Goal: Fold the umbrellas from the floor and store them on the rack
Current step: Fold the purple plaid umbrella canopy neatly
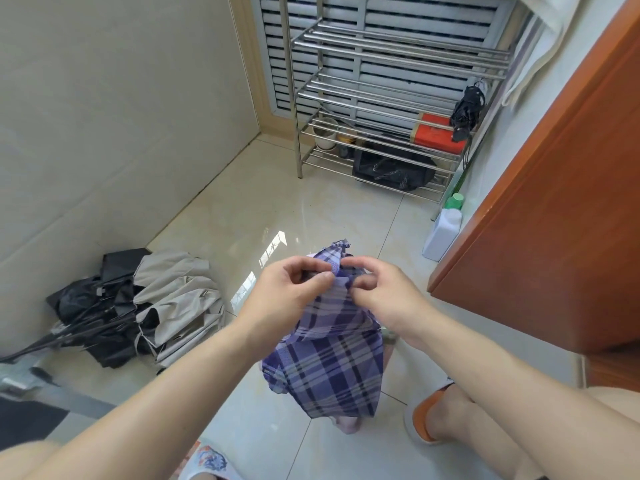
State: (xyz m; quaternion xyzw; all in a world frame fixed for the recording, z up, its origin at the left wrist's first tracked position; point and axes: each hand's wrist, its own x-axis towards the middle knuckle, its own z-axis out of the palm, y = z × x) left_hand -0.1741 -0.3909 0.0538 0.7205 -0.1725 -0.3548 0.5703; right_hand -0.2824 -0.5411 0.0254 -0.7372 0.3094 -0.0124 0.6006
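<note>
Now both hands, left and right, pinch the plaid umbrella at 12 o'clock; loose cloth may slip out and unfold, I think.

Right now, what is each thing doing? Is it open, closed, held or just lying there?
Purple plaid umbrella: collapsed, canopy loose, held up off the floor.
Left hand: pinching the plaid fabric near the top.
Right hand: pinching the fabric beside it.
Black and beige umbrellas: unfolded heap lying on the floor.
Black folded umbrella: hanging on the rack.
White bottle: upright, green cap on.
</note>
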